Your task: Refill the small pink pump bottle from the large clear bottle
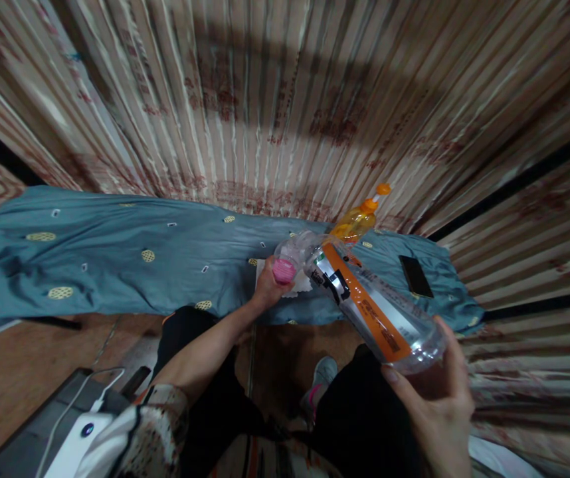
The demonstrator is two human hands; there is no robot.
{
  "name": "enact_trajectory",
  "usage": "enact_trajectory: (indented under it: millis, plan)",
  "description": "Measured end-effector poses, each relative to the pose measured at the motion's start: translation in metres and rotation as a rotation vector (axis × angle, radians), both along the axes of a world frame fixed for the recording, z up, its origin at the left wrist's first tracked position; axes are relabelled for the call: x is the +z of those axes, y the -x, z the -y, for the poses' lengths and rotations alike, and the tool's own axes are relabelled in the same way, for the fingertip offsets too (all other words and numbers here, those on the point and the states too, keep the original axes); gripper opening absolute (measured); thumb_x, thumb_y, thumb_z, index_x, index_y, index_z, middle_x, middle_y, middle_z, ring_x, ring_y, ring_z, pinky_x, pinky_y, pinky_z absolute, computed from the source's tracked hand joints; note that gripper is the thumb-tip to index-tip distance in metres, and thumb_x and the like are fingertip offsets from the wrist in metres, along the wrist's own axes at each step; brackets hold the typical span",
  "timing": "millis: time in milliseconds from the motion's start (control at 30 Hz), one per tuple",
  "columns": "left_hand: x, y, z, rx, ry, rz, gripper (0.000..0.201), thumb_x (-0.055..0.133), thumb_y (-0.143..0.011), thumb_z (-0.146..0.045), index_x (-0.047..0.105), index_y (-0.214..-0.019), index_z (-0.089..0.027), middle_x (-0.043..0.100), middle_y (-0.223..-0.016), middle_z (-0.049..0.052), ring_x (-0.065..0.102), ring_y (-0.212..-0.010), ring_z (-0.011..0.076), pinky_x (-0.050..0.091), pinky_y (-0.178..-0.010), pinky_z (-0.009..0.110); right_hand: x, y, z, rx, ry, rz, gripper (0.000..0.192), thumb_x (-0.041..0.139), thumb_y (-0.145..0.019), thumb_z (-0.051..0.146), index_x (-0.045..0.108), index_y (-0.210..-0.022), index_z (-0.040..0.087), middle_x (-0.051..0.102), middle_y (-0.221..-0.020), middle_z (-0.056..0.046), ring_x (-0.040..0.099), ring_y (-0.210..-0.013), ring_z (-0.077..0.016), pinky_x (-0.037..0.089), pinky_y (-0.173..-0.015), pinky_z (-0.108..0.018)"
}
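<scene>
My right hand [434, 405] grips the base of a big clear plastic bottle [369, 302] with an orange, black and silver label. The bottle is tilted, its upper end pointing left toward my left hand. My left hand [268, 287] is closed around a small clear container [285, 264] that shows bright pink at its near end. The big bottle's upper end meets or overlaps this container; I cannot tell whether they touch. A white tissue [302, 283] lies under the container on the blue-green cloth [115, 259].
Behind the big bottle, a pump bottle [357, 222] of yellow liquid with an orange top leans right. A dark phone [416, 276] lies at the right of the cloth. Striped curtains [265, 99] hang close behind. A white power bank [78, 445] with a cable is at lower left.
</scene>
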State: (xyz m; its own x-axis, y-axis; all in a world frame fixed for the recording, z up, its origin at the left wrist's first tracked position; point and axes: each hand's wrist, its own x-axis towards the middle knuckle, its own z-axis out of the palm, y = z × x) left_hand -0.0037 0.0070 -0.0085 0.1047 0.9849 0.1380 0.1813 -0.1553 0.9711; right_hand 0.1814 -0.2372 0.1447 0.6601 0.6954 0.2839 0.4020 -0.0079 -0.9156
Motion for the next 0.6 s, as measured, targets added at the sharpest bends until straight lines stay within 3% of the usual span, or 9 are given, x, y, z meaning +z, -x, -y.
enact_trajectory:
  millis: [167, 433, 600]
  plan:
    - [-0.0005, -0.0001, -0.0001, 0.008, 0.002, 0.007, 0.082, 0.094, -0.059, -0.021, 0.053, -0.131, -0.022, 0.072, -0.113, 0.004, 0.073, -0.101, 0.0250, 0.060, -0.094, 0.040, 0.0001, 0.0011, -0.0016, 0.003, 0.006, -0.089, 0.115, 0.100, -0.060, 0.045, 0.050, -0.162, 0.025, 0.061, -0.155, -0.013, 0.066, -0.132, -0.0355, 0.057, -0.110, -0.048]
    - [-0.0038, -0.0002, -0.0006, 0.023, 0.024, 0.001, 0.083, 0.095, -0.058, -0.022, 0.054, -0.130, -0.021, 0.072, -0.110, 0.004, 0.072, -0.099, 0.0249, 0.060, -0.094, 0.041, 0.0022, 0.0038, -0.0016, -0.030, -0.018, 0.008, 0.105, 0.099, -0.063, 0.048, 0.059, -0.156, 0.022, 0.053, -0.164, -0.012, 0.051, -0.151, -0.0388, 0.049, -0.121, -0.047]
    - [-0.0031, -0.0006, -0.0008, 0.033, 0.034, -0.007, 0.083, 0.095, -0.057, -0.021, 0.054, -0.129, -0.021, 0.073, -0.115, 0.005, 0.072, -0.103, 0.0259, 0.059, -0.097, 0.042, -0.0017, 0.0028, -0.0011, 0.004, -0.024, -0.050, 0.110, 0.099, -0.063, 0.047, 0.053, -0.160, 0.023, 0.055, -0.161, -0.013, 0.062, -0.138, -0.0362, 0.051, -0.117, -0.048]
